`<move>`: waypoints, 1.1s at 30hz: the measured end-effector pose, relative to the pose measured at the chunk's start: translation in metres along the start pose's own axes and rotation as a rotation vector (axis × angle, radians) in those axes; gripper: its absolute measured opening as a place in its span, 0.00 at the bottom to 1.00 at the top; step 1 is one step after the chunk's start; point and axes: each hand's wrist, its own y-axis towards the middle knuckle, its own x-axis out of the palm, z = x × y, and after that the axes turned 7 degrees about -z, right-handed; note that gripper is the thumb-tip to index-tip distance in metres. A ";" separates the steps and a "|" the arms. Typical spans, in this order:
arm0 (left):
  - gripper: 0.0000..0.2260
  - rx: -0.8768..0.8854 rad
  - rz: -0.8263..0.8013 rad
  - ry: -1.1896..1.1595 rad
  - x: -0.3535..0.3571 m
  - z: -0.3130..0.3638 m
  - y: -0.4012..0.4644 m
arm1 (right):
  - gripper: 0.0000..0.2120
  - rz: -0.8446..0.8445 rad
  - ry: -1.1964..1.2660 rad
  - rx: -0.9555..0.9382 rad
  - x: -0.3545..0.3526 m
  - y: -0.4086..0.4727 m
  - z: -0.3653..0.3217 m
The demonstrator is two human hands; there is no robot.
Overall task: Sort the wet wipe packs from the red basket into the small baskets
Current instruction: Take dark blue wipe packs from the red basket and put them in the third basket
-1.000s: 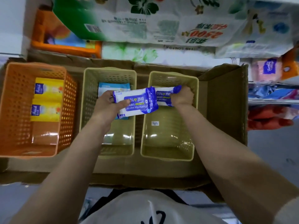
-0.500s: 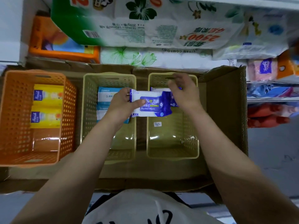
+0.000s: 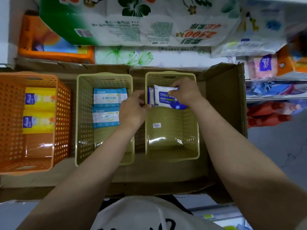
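Two blue-and-white alcohol wipe packs sit at the far end of the right beige basket [image 3: 191,130]. My right hand [image 3: 186,92] pinches the top edge of the larger-showing pack [image 3: 163,99], which lies face up. The second pack [image 3: 150,97] stands on edge against the basket's left wall, and my left hand [image 3: 132,108] pinches its near corner from over the wall. The middle beige basket [image 3: 84,122] holds two light-blue packs [image 3: 109,97]. Two yellow packs [image 3: 39,98] lie in the orange basket [image 3: 61,122] on the left.
All three baskets stand in a shallow cardboard tray [image 3: 224,105]. Big packs of tissue rolls [image 3: 149,22] are stacked behind it. More packaged goods fill shelves at the right [image 3: 265,67]. The near halves of the baskets hold nothing.
Both hands moved right and down with the two alcohol wipe packs, from above the gap between the beige baskets into the far end of the right one.
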 end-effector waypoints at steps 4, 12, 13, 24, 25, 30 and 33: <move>0.23 -0.016 -0.049 -0.018 -0.006 -0.001 0.007 | 0.22 -0.248 -0.155 0.031 0.018 0.014 -0.002; 0.25 0.021 -0.105 -0.082 -0.012 -0.005 0.012 | 0.17 -0.239 -0.235 0.036 0.059 -0.001 0.018; 0.25 0.021 -0.110 -0.086 -0.012 -0.005 0.012 | 0.15 -0.195 -0.223 0.037 0.062 -0.004 0.019; 0.25 0.065 -0.103 -0.043 -0.012 -0.006 0.010 | 0.11 0.091 -0.408 0.134 0.089 -0.007 0.017; 0.25 0.069 -0.098 -0.042 -0.011 -0.007 0.010 | 0.14 0.093 -0.437 0.150 0.090 -0.005 0.016; 0.24 0.090 -0.046 0.001 -0.006 -0.007 0.009 | 0.27 0.085 -0.459 0.152 0.095 -0.003 0.014; 0.22 0.067 -0.005 0.044 -0.004 -0.003 0.006 | 0.23 0.034 -0.434 0.067 0.085 -0.007 0.014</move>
